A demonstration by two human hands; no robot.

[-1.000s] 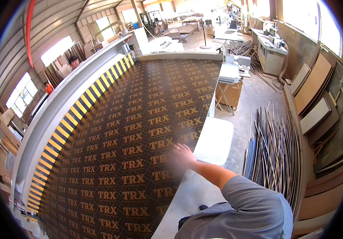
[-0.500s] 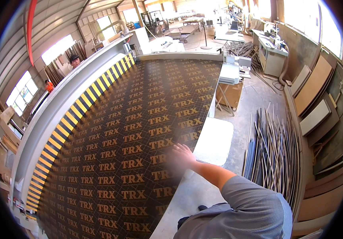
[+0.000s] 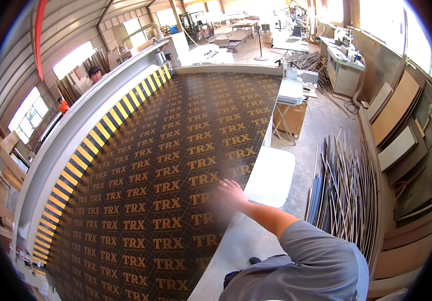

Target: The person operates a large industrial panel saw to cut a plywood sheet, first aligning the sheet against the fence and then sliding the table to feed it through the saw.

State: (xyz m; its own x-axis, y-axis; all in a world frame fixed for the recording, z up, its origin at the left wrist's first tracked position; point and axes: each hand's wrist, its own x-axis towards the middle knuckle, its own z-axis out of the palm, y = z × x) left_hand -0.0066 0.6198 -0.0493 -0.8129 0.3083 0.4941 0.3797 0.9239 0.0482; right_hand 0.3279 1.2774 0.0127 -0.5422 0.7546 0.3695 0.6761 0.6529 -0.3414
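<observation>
A large dark brown sheet (image 3: 148, 173) with rows of tan printing fills the middle of the head view. My right hand (image 3: 230, 195) lies on it near its right edge, fingers stretched out and palm down. A smear in the picture blurs part of that hand. Nothing shows in its grasp. My right arm reaches in from the lower right in a grey short sleeve (image 3: 321, 246). My left hand is out of the picture.
A long grey machine beam (image 3: 73, 120) with yellow-black striping runs along the sheet's left side; a person (image 3: 94, 75) in a dark cap stands beyond it. A white side table (image 3: 271, 175) adjoins the right edge. Thin strips (image 3: 341, 195) lie piled on the floor. Boards (image 3: 396, 110) lean at the right wall.
The view has shifted very slightly. My right hand stays in the same place on the sheet.
</observation>
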